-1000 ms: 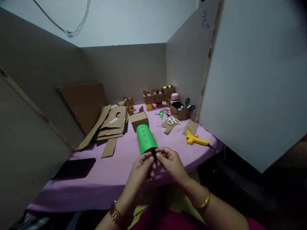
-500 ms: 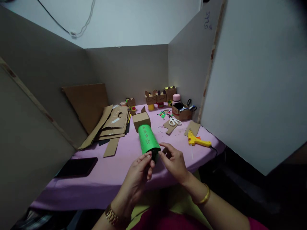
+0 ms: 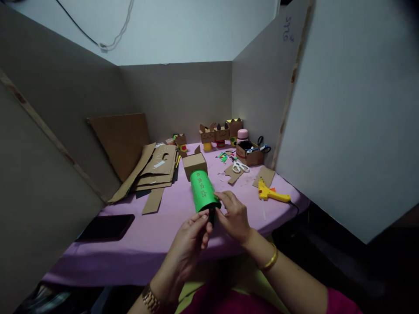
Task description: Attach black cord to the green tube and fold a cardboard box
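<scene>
A green tube figure (image 3: 202, 190) with small stars and a cardboard box head (image 3: 194, 164) lies on the purple table (image 3: 157, 231), its dark open end toward me. My left hand (image 3: 191, 237) pinches the near rim of the tube with thumb and fingers. My right hand (image 3: 233, 214) rests against the right side of that rim, fingers curled on it. A watch sits on my left wrist and a gold bangle on my right.
A yellow glue gun (image 3: 271, 194) lies to the right, white scissors (image 3: 240, 166) behind it. Cardboard sheets (image 3: 156, 168) are stacked at left, a black phone (image 3: 105, 226) near the left front. Finished box figures (image 3: 218, 133) and a small box of tools (image 3: 250, 152) stand at the back.
My right hand has moved from the tube's near end to its right side. The tube has shifted slightly away from me.
</scene>
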`<move>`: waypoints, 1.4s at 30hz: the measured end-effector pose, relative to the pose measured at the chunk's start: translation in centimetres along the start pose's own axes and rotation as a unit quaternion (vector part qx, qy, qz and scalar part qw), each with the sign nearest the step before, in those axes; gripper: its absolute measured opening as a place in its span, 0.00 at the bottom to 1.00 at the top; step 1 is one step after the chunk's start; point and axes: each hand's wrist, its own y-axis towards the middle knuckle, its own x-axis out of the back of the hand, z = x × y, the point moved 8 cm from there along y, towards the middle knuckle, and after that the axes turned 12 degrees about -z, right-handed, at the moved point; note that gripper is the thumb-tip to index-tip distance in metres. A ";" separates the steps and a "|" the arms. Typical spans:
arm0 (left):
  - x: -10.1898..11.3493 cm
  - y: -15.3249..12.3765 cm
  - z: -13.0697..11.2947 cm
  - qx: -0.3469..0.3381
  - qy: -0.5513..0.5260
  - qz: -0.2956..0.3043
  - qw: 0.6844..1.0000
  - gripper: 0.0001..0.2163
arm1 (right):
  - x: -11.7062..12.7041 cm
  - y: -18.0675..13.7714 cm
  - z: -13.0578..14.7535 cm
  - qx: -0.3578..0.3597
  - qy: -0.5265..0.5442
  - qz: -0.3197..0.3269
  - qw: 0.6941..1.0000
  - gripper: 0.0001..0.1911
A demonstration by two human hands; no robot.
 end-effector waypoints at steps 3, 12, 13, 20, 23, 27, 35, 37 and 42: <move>-0.1 -0.1 -0.2 -0.004 0.006 0.009 1.000 0.12 | 0.1 -0.4 0.0 0.001 0.010 0.004 1.000 0.18; 2.8 -0.2 -2.3 -0.153 0.110 -0.049 0.981 0.14 | 2.1 -1.3 -2.0 -0.046 0.059 0.027 0.997 0.19; 3.4 -0.2 -2.6 -0.174 0.100 -0.070 0.977 0.14 | 2.3 -1.3 -2.5 -0.076 0.076 0.023 0.994 0.19; 4.8 0.0 -3.0 -0.277 0.194 -0.159 0.927 0.15 | 1.1 -1.7 -3.8 -0.195 0.151 0.025 0.969 0.12; 4.4 0.8 -2.6 -0.293 0.234 -0.142 0.916 0.19 | 0.8 -1.8 -3.9 -0.208 0.166 0.034 0.963 0.12; 4.5 3.0 -2.1 -0.194 0.170 -0.100 0.961 0.24 | 0.4 -0.3 -5.2 -0.235 0.179 0.040 0.955 0.12; 5.6 8.0 -6.0 -0.175 0.112 -0.107 0.972 0.25 | -5.8 4.7 -9.0 -0.333 0.235 0.155 0.900 0.13; 5.8 8.7 -6.4 -0.168 0.110 -0.103 0.974 0.24 | -6.6 5.7 -9.8 -0.354 0.241 0.175 0.887 0.12; 6.6 9.8 -6.1 -0.133 0.097 -0.106 0.981 0.20 | -7.3 7.4 -11.6 -0.389 0.261 0.245 0.849 0.09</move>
